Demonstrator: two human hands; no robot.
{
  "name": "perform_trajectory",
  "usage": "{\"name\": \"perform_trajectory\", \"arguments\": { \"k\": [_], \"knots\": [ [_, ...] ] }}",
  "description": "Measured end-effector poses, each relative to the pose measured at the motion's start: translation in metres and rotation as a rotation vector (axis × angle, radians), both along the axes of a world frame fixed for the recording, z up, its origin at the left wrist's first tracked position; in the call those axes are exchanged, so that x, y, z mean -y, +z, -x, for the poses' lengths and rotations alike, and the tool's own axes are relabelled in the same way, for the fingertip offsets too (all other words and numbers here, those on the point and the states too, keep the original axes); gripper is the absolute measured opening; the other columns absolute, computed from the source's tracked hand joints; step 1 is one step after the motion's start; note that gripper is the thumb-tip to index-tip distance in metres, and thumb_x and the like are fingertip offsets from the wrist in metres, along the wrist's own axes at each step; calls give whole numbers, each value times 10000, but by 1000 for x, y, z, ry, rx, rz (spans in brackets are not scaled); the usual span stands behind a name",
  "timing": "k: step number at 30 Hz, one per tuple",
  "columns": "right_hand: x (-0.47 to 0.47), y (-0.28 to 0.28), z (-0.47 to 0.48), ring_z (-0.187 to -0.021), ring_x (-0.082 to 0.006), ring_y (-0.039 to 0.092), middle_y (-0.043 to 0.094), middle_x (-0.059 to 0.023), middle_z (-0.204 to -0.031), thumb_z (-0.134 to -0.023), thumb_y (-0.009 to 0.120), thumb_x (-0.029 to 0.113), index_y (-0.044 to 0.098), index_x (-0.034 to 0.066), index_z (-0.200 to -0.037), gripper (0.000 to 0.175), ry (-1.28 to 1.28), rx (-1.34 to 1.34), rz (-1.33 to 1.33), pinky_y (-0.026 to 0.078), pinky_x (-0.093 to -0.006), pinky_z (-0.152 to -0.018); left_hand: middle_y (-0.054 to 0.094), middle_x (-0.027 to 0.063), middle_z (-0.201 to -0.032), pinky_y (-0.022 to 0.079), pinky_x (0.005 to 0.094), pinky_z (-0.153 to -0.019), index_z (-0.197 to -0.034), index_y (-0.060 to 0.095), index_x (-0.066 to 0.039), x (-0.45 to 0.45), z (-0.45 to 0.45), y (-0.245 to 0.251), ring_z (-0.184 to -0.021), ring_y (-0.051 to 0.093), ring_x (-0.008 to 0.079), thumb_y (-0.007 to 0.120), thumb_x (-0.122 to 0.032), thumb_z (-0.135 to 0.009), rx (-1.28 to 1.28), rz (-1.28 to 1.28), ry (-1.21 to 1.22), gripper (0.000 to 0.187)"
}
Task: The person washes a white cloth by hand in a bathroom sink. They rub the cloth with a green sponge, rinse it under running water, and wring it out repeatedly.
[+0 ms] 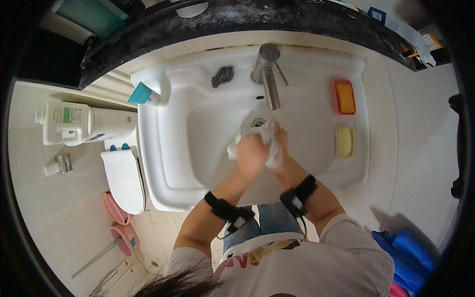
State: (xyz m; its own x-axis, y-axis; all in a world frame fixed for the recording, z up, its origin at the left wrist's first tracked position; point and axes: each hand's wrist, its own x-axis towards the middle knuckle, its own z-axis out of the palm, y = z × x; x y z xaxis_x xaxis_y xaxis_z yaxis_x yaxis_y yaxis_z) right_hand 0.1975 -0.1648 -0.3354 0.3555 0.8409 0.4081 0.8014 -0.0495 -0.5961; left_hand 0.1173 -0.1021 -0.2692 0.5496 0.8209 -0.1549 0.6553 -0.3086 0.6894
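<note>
Over the basin of a white ceramic sink (211, 126), both my hands grip a bunched white cloth (274, 150). My left hand (253, 150) is closed over the cloth's left part, and its fingers are blurred. On the right side my right hand (281, 137) holds the same cloth, pressed close against the left. The drain (258, 122) shows just beyond the cloth. Above it reaches the spout of a metal single-lever faucet (269, 74); I see no clear stream from it.
A yellow soap bar (346, 141) and an orange soap bar (346, 97) sit in dishes on the right rim. A dark scouring pad (222, 76) and a teal-capped tube (146, 95) are on the back and left rim. A toilet (124, 182) stands left; a blue towel (412, 256) hangs right.
</note>
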Motion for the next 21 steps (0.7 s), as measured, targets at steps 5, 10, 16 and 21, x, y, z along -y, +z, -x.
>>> {"name": "perform_trajectory", "arguments": {
  "k": [5,10,16,21],
  "knots": [
    [-5,10,0,-607,-234,514,512,-85,-666,-822,593,246,492,39,-800,231,-5,-70,191,420,-353,-534,572,256,-618,475,467,-608,-621,608,44,4,0,-14,-629,594,401,623,-270,-742,16,20,190,337],
    [0,43,12,-620,-192,507,495,-61,-666,-861,565,264,510,62,-789,221,-180,-1354,208,410,-301,-525,616,244,-710,488,420,-636,-725,640,53,-6,7,-32,-668,615,372,638,-319,-781,62,237,245,376],
    [0,56,-30,-653,-72,443,457,37,-709,-928,523,308,535,70,-860,248,-35,-1349,287,374,-219,-570,652,84,-833,474,318,-657,-988,664,-15,-50,68,-21,-732,575,185,671,-300,-808,361,718,113,338],
    [13,33,-67,-680,-85,448,471,26,-736,-894,574,285,539,73,-819,227,346,-1184,542,359,-223,-609,607,63,-979,477,262,-706,-1144,553,-26,-48,84,-9,-841,576,157,723,-260,-772,639,1056,168,472]
  ]
}}
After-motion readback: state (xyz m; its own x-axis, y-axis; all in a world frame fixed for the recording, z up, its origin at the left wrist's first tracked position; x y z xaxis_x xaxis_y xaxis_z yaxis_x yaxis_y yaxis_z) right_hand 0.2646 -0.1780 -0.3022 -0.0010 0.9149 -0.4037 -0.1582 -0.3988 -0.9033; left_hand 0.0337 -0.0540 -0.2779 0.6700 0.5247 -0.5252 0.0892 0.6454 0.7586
